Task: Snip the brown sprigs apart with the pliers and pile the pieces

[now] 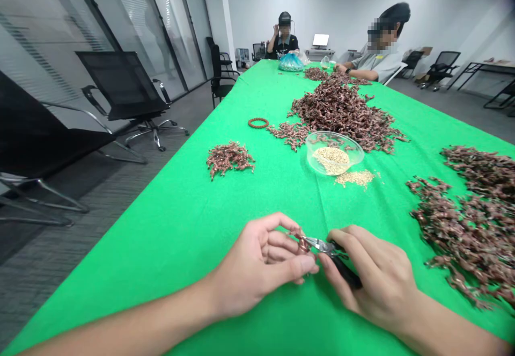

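In the head view, my left hand (265, 259) pinches a small shiny copper-brown figurine-like piece (303, 245) between thumb and fingertips; its exact kind is too small to make out. My right hand (374, 275) is wrapped round the black handles of pliers (348, 273). The metal jaws of the pliers point left and touch the copper-brown piece or lie right beside it. Both hands are low over the green cloth (193, 248). Ahead of them stands a clear round plastic bowl (311, 164) with tiny pale-gold bits inside, and more of these bits (358, 179) are spilled beside it.
A small pile of copper-brown pieces (230, 159) lies ahead left, near a brown braided ring (258, 123). Larger piles sit behind the bowl (341, 106) and at right (470, 232). Two people sit farther along the table, near a blue bag (290, 63). Office chairs (131, 87) stand left.
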Demonstrator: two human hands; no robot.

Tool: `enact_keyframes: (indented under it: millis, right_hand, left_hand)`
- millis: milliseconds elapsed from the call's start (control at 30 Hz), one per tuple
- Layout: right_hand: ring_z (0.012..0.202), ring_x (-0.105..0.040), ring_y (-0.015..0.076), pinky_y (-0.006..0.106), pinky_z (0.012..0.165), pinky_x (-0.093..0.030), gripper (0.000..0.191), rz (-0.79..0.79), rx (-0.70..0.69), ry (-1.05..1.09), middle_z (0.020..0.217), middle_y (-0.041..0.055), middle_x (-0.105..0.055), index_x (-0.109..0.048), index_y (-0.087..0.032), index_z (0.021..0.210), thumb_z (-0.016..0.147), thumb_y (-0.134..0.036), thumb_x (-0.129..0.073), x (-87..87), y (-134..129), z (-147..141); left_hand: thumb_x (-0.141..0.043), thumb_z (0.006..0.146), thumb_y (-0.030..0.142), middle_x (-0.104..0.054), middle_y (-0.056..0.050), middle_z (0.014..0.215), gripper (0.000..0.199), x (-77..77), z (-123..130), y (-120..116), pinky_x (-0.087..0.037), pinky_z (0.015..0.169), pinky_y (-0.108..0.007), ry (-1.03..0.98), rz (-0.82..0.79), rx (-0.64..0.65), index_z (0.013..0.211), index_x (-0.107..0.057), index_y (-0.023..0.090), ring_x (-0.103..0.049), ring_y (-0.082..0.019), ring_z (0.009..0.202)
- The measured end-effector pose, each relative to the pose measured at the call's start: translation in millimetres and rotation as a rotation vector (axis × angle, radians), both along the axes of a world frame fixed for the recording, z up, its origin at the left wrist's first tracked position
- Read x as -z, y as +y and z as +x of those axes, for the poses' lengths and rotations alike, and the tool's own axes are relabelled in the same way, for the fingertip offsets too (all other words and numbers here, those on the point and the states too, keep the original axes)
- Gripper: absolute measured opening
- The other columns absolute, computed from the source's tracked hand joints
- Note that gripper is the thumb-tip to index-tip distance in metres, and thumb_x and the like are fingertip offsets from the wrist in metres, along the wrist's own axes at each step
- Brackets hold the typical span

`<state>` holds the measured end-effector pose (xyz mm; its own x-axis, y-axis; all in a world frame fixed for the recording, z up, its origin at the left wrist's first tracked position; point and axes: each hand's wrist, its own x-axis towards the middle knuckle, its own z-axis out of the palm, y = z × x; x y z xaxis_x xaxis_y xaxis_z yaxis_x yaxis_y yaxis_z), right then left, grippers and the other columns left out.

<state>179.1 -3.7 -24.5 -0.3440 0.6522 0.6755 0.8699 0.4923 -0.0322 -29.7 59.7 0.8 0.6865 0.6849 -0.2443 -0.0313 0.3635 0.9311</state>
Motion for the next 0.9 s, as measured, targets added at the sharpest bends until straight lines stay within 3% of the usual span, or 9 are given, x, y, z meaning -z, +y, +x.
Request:
enact_keyframes:
  millis: [100, 367, 633, 900]
  right_hand:
    - [0.065, -0.063, 0.0198, 0.03, 0.051, -0.047, 0.025, 0.022, -0.005, -0.02, 0.082, 0.012, -0.067, -0.057, -0.011, 0.106, 0.087, -0.026, -0.064, 0.7, -2.7, -0.7]
    - [0.066, -0.064, 0.0208, 0.031, 0.054, -0.049, 0.031, 0.031, -0.004, -0.031, 0.08, 0.011, -0.068, -0.056, -0.011, 0.109, 0.084, -0.026, -0.067, 0.7, -7.6, -6.1]
    - [0.059, -0.053, 0.0129, 0.026, 0.052, -0.044, 0.015, -0.182, -0.023, 0.36, 0.074, 0.0028, -0.059, -0.056, -0.018, 0.103, 0.089, -0.018, -0.058, -6.1, -3.5, 0.0]
    - [0.059, -0.051, 0.0133, 0.026, 0.053, -0.041, 0.014, -0.187, -0.058, 0.321, 0.073, 0.0021, -0.056, -0.056, -0.017, 0.101, 0.088, -0.017, -0.059, -4.5, -5.6, -0.4]
  left_hand:
    - [-0.085, 0.071, 0.023, -0.078, -0.008, 0.091, 0.04, 0.8, -0.9, 0.3, -0.056, 0.07, -0.022, 0.041, 0.048, 0.004, 0.096, -0.054, 0.017, -0.073, -0.014, 0.076]
    - [-0.087, 0.067, 0.024, -0.078, -0.008, 0.088, 0.04, 1.6, -1.5, -0.3, -0.055, 0.069, -0.025, 0.079, 0.105, -0.007, 0.088, -0.053, 0.017, -0.073, -0.016, 0.075]
    - [-0.082, 0.075, 0.026, -0.078, -0.008, 0.096, 0.031, 0.6, -0.5, 3.3, -0.055, 0.075, -0.026, 0.085, 0.2, -0.061, 0.097, -0.063, 0.016, -0.073, -0.016, 0.081]
    - [-0.08, 0.077, 0.016, -0.075, -0.011, 0.11, 0.033, 0.2, -2.0, 7.6, -0.056, 0.092, -0.032, -0.087, 0.082, -0.11, 0.105, -0.065, 0.014, -0.072, -0.022, 0.102]
